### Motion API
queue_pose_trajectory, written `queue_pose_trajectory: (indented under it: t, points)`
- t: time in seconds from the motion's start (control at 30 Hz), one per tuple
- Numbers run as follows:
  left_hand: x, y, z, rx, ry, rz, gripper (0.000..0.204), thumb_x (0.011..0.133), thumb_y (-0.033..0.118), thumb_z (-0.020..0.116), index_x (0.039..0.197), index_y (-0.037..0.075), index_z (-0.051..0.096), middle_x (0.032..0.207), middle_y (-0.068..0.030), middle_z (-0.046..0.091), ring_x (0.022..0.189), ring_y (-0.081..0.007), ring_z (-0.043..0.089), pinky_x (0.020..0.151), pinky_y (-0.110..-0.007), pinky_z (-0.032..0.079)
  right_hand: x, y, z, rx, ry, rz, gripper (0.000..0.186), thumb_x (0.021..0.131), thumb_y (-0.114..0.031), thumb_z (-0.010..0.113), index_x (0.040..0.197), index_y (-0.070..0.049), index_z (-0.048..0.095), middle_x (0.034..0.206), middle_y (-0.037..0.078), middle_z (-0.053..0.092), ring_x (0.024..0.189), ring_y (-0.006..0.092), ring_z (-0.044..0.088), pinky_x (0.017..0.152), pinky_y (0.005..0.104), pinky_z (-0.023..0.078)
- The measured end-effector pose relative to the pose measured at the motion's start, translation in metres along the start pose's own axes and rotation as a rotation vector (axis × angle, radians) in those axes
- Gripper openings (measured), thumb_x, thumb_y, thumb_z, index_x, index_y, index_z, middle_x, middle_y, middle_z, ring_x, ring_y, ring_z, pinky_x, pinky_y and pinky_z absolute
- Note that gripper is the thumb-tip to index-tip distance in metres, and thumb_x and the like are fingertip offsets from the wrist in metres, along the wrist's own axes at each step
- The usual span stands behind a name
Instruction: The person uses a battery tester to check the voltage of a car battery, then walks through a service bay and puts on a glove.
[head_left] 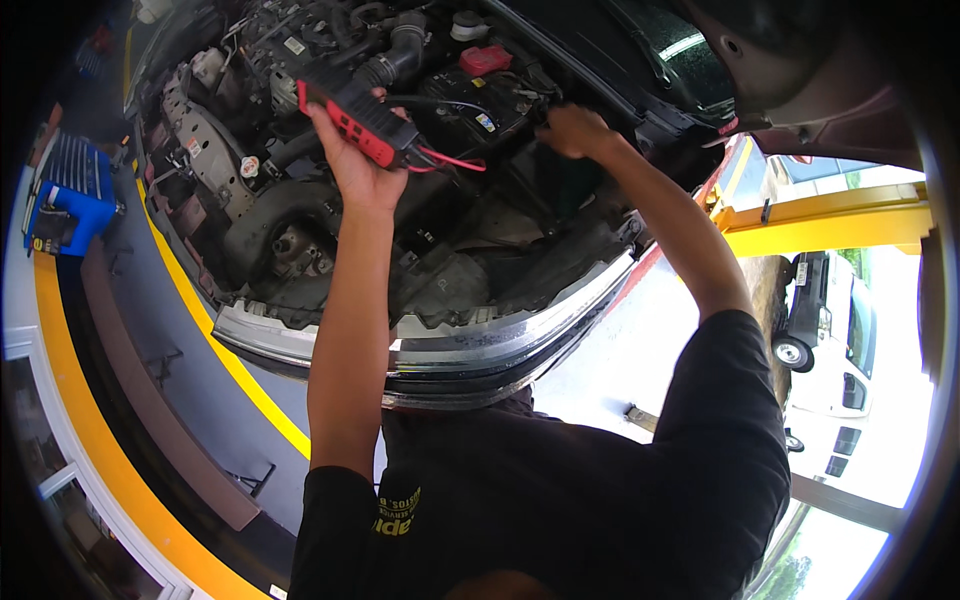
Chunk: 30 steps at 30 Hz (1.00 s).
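Eng. bay (440,287): device (362,132) in L hand (362,182)

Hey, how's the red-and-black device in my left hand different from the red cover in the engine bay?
The handheld device is red and black, while the red cover looks red all over. The device is long and boxy; the cover looks shorter. Your left hand grips the device, whereas neither hand touches the cover. Both show red.

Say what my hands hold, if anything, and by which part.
Left hand grips a red-and-black boxy device around its body; right hand: can't tell.
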<state>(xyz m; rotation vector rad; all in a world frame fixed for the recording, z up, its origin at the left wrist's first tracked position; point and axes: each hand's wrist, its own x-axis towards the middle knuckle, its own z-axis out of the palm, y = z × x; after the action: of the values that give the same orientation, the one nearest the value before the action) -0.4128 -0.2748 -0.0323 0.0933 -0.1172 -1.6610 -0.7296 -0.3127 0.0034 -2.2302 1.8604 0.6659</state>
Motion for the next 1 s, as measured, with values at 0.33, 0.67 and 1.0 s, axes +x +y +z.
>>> queue_pose_trajectory:
  t: [0.33,0.67,1.0]
  points:
    - [-0.046,0.046,0.078,-0.215,-0.266,-0.067,0.048,0.086,0.051,0.077,0.102,0.007,0.066,0.117,-0.0103,0.051,0.096,-0.0251,0.045,0.074,-0.032,0.044,-0.035,0.024,0.043,0.162,0.327,-0.124,0.040,0.087,-0.020,0.068,0.122,0.000,0.071,0.116,0.027,0.071,0.113,0.0418,0.068,0.100,0.0469,0.053]
    - [-0.228,0.047,0.152,0.721,0.549,0.985,0.083,0.100,0.074,0.041,0.143,0.002,0.050,0.129,-0.0105,0.063,0.117,-0.0218,0.061,0.105,-0.035,0.048,-0.259,-0.264,-0.060,1.064,0.967,-1.002,0.043,0.096,-0.031,0.061,0.126,-0.001,0.069,0.129,0.024,0.054,0.124,0.0370,0.053,0.105,0.0443,0.043]
    - [-0.363,0.231,0.136,0.337,0.512,1.364,0.057,0.107,0.056,0.047,0.118,0.001,0.056,0.106,-0.0095,0.062,0.098,-0.0160,0.061,0.091,-0.030,0.050,-0.338,-0.497,-0.023,1.167,0.889,-1.092,0.052,0.102,-0.036,0.056,0.131,0.005,0.066,0.132,0.034,0.061,0.122,0.0431,0.064,0.110,0.0441,0.043]
